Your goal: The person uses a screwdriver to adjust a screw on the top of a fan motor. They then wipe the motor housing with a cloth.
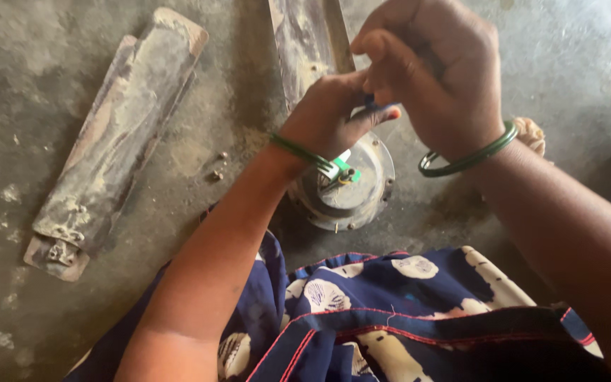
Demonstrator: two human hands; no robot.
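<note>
A round grey metal fan motor housing [362, 187] lies on the concrete floor in front of my knees, with a green and white part and wires at its centre [343, 172]. My left hand [327, 117] hovers just above it, fingers pinched on a thin dark blue piece [383, 108]. Above and to the right, my right hand [429, 71] is curled, its fingertips meeting the left hand's at that same piece. Green bangles ring both wrists.
Two dusty fan blades are stacked on the floor at the left [118, 134]. Another blade [305, 42] reaches upward from behind the motor. Small screws or bits [216, 173] lie between them. Blue patterned cloth [390, 318] covers my lap at the bottom.
</note>
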